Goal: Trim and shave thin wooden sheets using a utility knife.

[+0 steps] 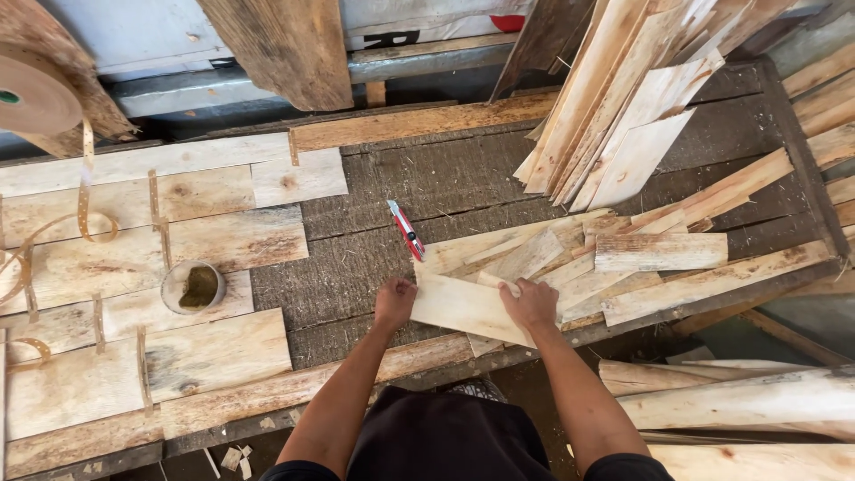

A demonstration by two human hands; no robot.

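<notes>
Hands flat: left hand (394,301) presses veneer sheet (463,307) end, right hand (531,303) curled over its top edge; keep it square to workbench (356,267) front edge; cutter (407,231) just beside.

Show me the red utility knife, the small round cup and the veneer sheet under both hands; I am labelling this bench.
red utility knife (407,231), head view, middle of its handle.
small round cup (192,287), head view, its inside.
veneer sheet (459,307), head view, bare middle between the hands.

red utility knife (407,231) on the bench; brown tape roll (31,93); small glue cup (193,287)
</notes>
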